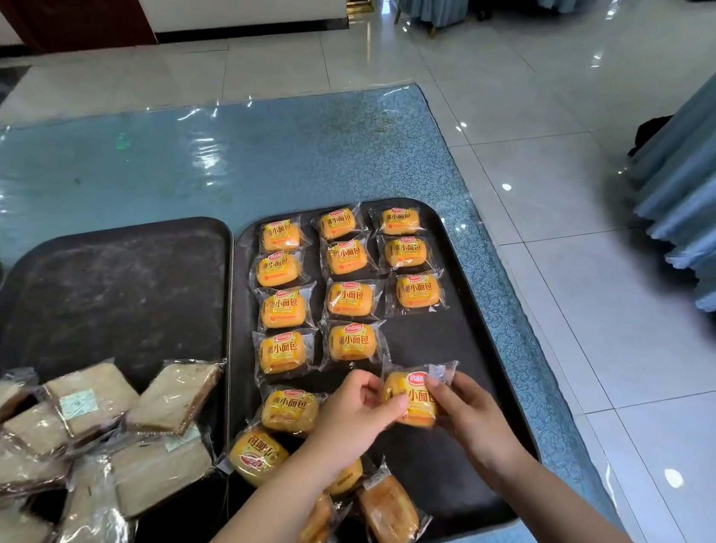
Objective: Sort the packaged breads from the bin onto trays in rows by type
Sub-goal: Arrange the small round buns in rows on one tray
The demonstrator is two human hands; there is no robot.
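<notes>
From the head camera, each small yellow bun wrapper reads "小面包" under a red logo too small to make out. Both hands hold one such wrapped bun [411, 398] over the right tray [458, 344]: the left hand [354, 414] pinches its left edge, and the right hand [468, 410] pinches the clear wrapper end. Eleven more buns [346, 299] lie in three rows beyond. Brown sliced loaves [98, 439] in clear wrap are piled on the left tray [125, 280].
</notes>
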